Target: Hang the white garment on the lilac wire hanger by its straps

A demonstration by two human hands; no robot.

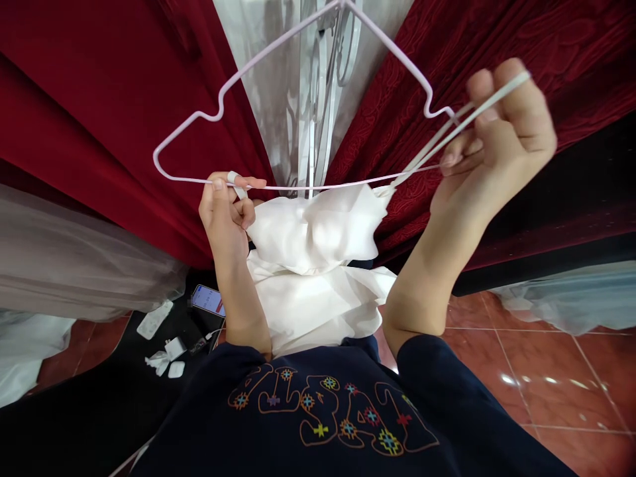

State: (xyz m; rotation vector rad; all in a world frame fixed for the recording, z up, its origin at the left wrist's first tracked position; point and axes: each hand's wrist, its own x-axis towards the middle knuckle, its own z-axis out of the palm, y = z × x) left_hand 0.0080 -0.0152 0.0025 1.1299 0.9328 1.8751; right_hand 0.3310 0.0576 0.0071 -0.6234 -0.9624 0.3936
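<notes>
Though the white garment (318,232) already lies below the lilac hanger (322,187) that the left hand (221,212) pinches, its strap (460,130), gripped taut by the right hand (517,136), seems not yet looped on

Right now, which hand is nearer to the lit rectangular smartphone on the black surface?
Left. The left hand is above and slightly right of the smartphone in the picture; the right hand is much farther off, toward the upper right.
</notes>
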